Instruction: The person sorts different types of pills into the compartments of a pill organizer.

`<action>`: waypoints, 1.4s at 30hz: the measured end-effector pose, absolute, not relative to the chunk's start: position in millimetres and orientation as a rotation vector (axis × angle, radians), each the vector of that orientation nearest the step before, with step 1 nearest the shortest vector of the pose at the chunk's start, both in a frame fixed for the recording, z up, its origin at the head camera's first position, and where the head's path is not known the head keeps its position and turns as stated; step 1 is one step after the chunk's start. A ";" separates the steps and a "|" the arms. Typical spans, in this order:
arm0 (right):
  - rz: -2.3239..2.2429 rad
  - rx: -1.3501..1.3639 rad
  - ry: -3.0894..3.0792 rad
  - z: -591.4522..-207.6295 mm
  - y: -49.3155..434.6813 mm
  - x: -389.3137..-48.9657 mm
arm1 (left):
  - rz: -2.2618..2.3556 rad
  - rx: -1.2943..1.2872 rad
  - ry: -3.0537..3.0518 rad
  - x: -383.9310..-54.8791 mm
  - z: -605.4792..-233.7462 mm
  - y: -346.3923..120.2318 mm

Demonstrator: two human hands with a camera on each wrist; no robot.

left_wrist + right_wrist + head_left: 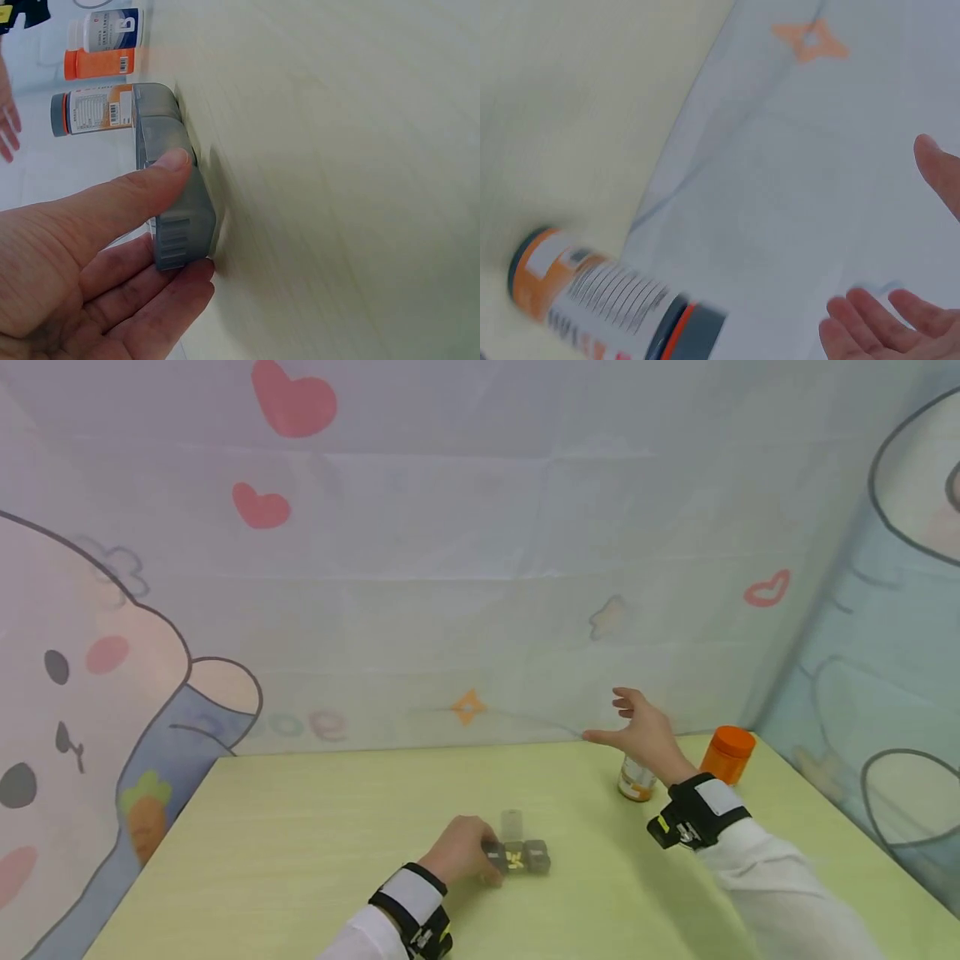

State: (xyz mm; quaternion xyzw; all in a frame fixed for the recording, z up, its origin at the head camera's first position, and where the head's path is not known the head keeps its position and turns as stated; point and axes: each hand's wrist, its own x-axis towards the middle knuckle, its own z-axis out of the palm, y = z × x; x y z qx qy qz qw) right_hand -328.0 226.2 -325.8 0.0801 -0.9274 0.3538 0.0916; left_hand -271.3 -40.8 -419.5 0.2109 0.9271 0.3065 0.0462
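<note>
Left hand (461,850) has a pinch on the near-left end of a grey pill box (182,221): thumb on one side, fingers curled at the end, gap only as wide as the box. Box sits low at the table (315,827), running rightward out of the grip. Just right of the fingers, middle compartment is open, clear lid (512,825) flipped to the far side, small yellow pieces (515,858) inside; next section right is closed. Farther right and beyond the grip, right hand (637,735) is raised off the table, empty, thumb and fingers spread wide. Below it, partly covered by it, a grey-capped bottle (604,289), white and orange label, upright on table. Right of that, farther from the grip, orange jar (727,756), orange lid. White-capped bottle (112,30) by the jar, left wrist view. Behind everything, printed cloth (450,527) with hearts.
</note>
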 end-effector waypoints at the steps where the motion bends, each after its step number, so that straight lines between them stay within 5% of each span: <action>1: 1.057 0.284 -2.763 -324.8 220.0 -325.1 | 0.942 0.634 2.825 -271.5 -419.4 -41.3; 20: 1.007 0.795 -2.940 -379.5 163.1 -284.5 | 0.927 0.645 2.826 -276.4 -423.8 -45.9; 42: 1.146 0.847 -2.963 -415.9 153.9 -279.0 | 0.867 0.640 2.837 -277.4 -415.7 -43.6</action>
